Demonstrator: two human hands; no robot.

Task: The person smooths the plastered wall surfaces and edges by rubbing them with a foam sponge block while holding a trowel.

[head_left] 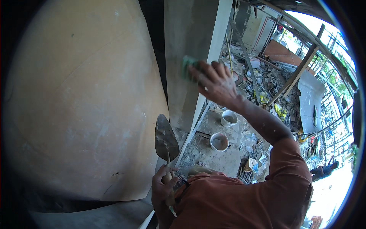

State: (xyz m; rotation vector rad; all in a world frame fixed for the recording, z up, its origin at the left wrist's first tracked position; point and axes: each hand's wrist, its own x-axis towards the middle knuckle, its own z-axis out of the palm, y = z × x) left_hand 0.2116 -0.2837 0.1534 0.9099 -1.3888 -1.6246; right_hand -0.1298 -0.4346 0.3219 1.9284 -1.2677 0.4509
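In my left hand [163, 186] is a pointing trowel [166, 139], gripped by its wooden handle with the cement-smeared blade tilted upward. My right hand [217, 82] stretches out to a grey plastered column [187, 34] and presses a green sponge [189, 67] against its face. The sponge and fingertips are a little blurred, and part of the sponge is hidden beneath the fingers. Damp, darker patches show on the plaster around it. A pale edge strip [216, 30] runs along the column's right side.
A large tan board [87, 99] fills the left side. Two white buckets [219, 142] with grey contents stand below the column. Rubble [267, 80] and scraps lie at the right, with a slanting wooden prop [295, 76], a grey sheet [309, 103] and a distant person [324, 170].
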